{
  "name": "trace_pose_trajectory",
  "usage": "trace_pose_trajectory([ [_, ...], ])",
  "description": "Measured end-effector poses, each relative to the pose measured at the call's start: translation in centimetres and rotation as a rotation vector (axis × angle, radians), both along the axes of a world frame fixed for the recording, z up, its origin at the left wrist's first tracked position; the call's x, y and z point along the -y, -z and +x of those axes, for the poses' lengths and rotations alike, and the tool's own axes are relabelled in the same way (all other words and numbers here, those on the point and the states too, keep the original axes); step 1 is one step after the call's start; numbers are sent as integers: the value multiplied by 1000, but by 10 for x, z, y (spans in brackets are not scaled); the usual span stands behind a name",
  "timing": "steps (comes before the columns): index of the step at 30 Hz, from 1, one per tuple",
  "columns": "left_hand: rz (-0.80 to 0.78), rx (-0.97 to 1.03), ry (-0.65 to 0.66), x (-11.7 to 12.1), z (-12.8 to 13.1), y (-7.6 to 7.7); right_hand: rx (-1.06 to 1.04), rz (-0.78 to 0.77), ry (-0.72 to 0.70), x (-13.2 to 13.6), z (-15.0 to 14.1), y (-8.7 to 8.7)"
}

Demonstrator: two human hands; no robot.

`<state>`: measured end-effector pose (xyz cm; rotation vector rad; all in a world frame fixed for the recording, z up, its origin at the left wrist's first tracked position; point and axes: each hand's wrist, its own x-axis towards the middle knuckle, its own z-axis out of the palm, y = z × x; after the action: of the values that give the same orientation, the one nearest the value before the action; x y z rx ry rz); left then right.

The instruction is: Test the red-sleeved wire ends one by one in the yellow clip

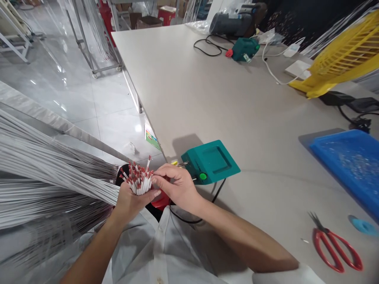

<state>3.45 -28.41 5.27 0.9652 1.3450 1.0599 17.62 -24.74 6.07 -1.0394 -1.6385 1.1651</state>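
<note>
My left hand is wrapped round a bundle of thin white wires whose upper ends are dark red. One wire stands taller than the others. At the bundle's right edge, my right hand has thumb and forefinger pinched together against the red ends; what exactly lies between the fingertips is too small to make out. Just beyond the right hand, a green device with a bright green button sits at the table's left edge. Its near side, with a metal fitting, is partly covered by the hand.
Long white wires hang on a rack at my left. On the grey table lie red-handled scissors, a blue tray, and a light-blue ring. Farther back stand a yellow fan, another green device and a motor.
</note>
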Motion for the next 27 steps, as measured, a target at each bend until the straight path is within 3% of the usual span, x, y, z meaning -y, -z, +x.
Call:
trace_pose_trajectory([
  [5, -52, 8, -95, 0, -5, 2, -20, -37, 86, 3, 2, 3],
  [10, 6, -84, -264, -3, -4, -1, 71, 78, -7, 6, 6, 3],
  [17, -71, -7, -157, 0, 7, -15, 32, 92, -41, 4, 4, 12],
  [22, -73, 0, -125, 1, 3, -9, -11, 53, -90, 3, 6, 12],
  [27, -73, -80, -101, 2, 3, -5, -50, -30, -41, 3, 6, 8],
])
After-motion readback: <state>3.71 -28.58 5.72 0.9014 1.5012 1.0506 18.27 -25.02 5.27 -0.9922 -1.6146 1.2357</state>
